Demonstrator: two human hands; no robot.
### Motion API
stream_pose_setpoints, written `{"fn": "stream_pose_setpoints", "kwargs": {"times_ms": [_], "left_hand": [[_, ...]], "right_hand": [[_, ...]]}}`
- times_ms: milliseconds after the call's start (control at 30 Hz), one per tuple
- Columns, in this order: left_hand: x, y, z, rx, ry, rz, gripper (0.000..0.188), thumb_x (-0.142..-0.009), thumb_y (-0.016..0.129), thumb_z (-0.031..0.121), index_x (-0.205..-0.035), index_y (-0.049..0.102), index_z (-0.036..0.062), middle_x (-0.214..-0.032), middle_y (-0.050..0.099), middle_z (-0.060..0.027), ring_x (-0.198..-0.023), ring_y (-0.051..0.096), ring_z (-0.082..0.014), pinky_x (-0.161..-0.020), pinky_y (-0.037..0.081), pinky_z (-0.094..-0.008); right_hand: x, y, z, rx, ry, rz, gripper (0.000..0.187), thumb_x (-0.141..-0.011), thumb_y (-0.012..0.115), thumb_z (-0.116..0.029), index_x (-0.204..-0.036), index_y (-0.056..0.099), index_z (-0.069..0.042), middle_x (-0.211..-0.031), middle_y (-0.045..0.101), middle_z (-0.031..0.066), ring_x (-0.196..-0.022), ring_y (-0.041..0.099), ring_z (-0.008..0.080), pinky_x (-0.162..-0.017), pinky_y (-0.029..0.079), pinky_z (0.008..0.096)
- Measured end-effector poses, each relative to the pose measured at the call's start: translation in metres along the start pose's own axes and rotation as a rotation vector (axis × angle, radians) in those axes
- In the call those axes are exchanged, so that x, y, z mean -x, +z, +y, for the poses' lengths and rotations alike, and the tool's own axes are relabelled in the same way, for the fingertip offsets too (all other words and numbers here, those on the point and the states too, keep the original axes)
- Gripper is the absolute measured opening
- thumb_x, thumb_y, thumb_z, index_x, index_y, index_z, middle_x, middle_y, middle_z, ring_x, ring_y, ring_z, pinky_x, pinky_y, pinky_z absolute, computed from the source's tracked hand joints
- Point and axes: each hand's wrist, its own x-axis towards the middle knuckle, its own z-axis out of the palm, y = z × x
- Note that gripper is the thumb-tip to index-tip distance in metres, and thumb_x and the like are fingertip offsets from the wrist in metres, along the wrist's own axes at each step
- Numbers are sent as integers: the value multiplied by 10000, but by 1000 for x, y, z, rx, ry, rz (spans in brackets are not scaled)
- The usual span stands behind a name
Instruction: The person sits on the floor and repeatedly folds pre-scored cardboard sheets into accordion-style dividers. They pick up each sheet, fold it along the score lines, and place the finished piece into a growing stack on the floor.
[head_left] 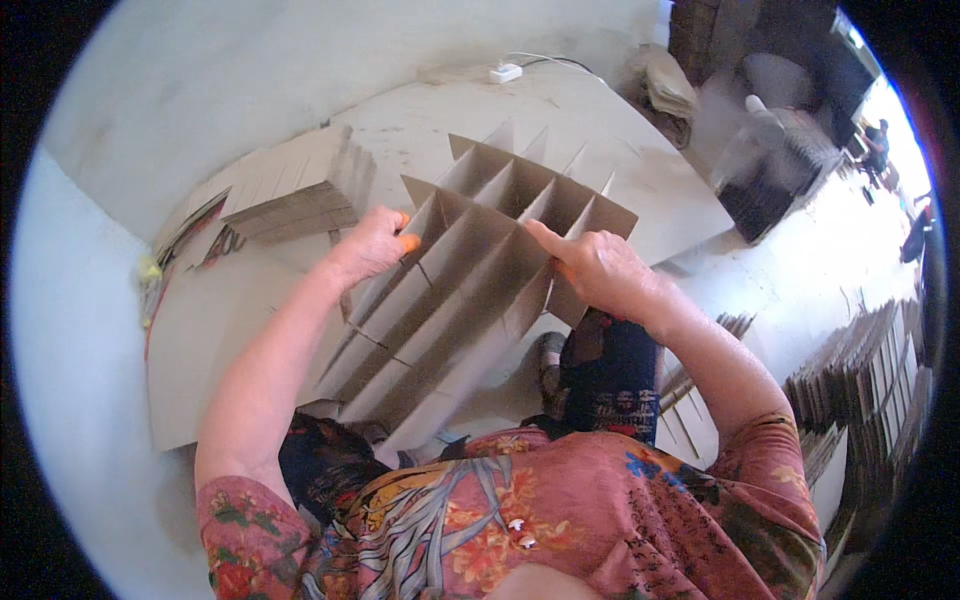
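A partly interlocked cardboard divider (465, 210) stands before me, leaning over the table's near edge. Long strips slant down toward my lap, and cross strips slotted over them form open cells at the far end. At its left side, my left hand (375, 245) is closed on the edge of a strip; orange coverings show on its thumb and a finger. My right hand (605, 268) grips the near cross strip by its right end, thumb laid along the top. The fingers behind the cardboard are partly hidden.
The pale table (650, 170) carries a stack of cardboard strips (290, 190) on the left. Near the back wall lies a white power strip (507, 73) with a cable. More cardboard strips (860, 370) are piled low at right. Dark stacked items (775, 165) stand beyond the table.
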Motion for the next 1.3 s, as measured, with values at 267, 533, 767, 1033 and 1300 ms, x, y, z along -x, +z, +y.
{"fn": "stream_pose_setpoints", "kwargs": {"times_ms": [267,533,767,1033,1300], "left_hand": [[24,-56,-9,314,-225,147,401,-854,682,331,-1027,667,-30,-854,699,-95,-703,642,-182,-670,510,-307],[-21,-88,-128,-649,97,725,412,-842,680,247,-1157,608,-9,-1139,634,-219,-1047,608,-347,-911,469,-411],[-66,-133,-155,-428,-42,650,262,-845,671,189,-1059,690,38,-932,707,-156,-825,666,-275,-758,506,-358],[10,-54,-28,-23,416,799,265,-867,604,40,-1123,669,26,-997,696,-153,-852,653,-202,-783,498,-291],[62,-2,18,-207,851,606,415,-793,730,111,-1187,624,33,-1231,600,-153,-1106,601,-309,-942,491,-356]], "right_hand": [[-28,25,7,-185,-118,165,600,-777,582,-10,-1349,500,-172,-805,646,224,-720,641,395,-663,528,462],[-72,49,28,-153,-144,295,609,-744,582,35,-1322,526,-153,-822,661,181,-706,639,371,-637,519,444],[-68,31,8,-189,-15,459,530,-790,636,-110,-1305,514,-80,-890,618,165,-793,621,371,-686,519,445],[-79,9,-36,-1417,207,334,401,-925,619,-237,-1176,563,71,-998,674,122,-798,659,182,-666,525,281],[-77,0,-45,-1604,201,517,219,-925,596,-170,-1031,668,7,-906,694,60,-745,645,137,-668,518,263]]}}
